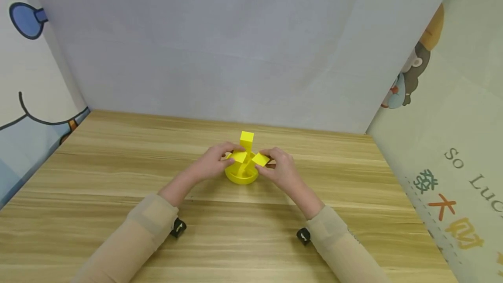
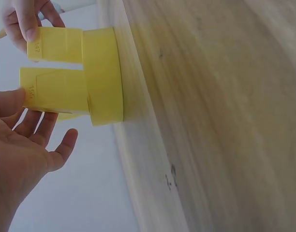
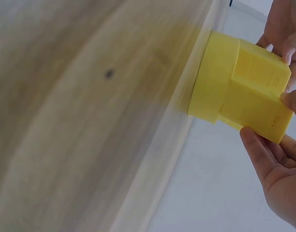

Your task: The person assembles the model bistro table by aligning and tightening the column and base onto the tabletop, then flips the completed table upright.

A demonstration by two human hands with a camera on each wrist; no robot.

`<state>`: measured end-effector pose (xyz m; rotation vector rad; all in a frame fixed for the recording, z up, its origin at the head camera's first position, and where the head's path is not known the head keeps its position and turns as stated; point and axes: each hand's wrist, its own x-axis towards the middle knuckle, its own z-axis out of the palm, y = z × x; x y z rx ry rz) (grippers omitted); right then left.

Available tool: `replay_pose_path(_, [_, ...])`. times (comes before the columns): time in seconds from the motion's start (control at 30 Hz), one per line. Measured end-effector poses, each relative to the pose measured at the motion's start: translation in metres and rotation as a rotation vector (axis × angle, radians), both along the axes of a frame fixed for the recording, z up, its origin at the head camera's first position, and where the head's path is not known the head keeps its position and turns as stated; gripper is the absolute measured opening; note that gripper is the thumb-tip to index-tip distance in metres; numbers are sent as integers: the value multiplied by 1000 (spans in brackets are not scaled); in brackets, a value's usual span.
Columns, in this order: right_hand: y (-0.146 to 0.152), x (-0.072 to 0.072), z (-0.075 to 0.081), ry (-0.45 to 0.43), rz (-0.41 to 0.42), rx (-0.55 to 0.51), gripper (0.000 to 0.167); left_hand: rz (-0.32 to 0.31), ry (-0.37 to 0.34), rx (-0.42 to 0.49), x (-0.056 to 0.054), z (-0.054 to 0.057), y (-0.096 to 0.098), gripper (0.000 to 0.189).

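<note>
A round yellow holder (image 1: 241,181) sits on the wooden table, divided inside by raised walls. My left hand (image 1: 208,161) pinches the upper end of a yellow block (image 2: 56,90), thumb on one side and fingers on the other. Across from it, my right hand (image 1: 284,170) pinches a second yellow block (image 3: 258,112) by its top. Both blocks stand upright, their lower ends at the holder's rim (image 2: 103,77); how deep they sit is hidden. A third yellow block (image 1: 246,139) rises at the holder's back, touched by neither hand as far as I can see.
The wooden tabletop (image 1: 243,239) surrounds the holder. Behind it hangs a plain grey cloth (image 1: 220,56). Printed cartoon sheets flank the table, one at left (image 1: 47,77) and one at right (image 1: 440,125).
</note>
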<state>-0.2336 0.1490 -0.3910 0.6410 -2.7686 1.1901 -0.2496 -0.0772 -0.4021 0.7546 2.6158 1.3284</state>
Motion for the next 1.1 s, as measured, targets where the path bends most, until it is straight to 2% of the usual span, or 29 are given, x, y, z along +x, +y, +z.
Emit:
replay_pose_path(0.17, [-1,-3,-2,8,-5,-5,36,-10,9,2,-2,0,1,36])
replay_pose_path(0.27, [-4,-6,-1,12,-13,-4,36,18,39,7,-4,1,2,43])
replay_pose_path(0.37, [-7,-9,-1,12,-21,-6,36,114,61,13,-6,0,6,53])
replay_pose_path(0.5, [-10,-12,1,12,-35,-11,36,271,70,23,-9,3,13,54])
replay_pose_path(0.57, [-12,-15,1,13,-42,-14,36,317,71,23,-12,4,15,51])
replay_pose_path(0.63, [-13,-16,1,15,-44,-16,36,335,75,21,-13,4,16,49])
replay_pose_path(0.73, [-13,-16,-1,16,-45,-14,36,337,82,20,-13,3,17,47])
replay_pose_path(0.87, [-13,-16,-1,19,-42,-18,36,308,84,34,-13,2,14,43])
replay_pose_path(1.1, [-13,-16,0,27,-38,-26,35,185,96,-8,-15,6,0,36])
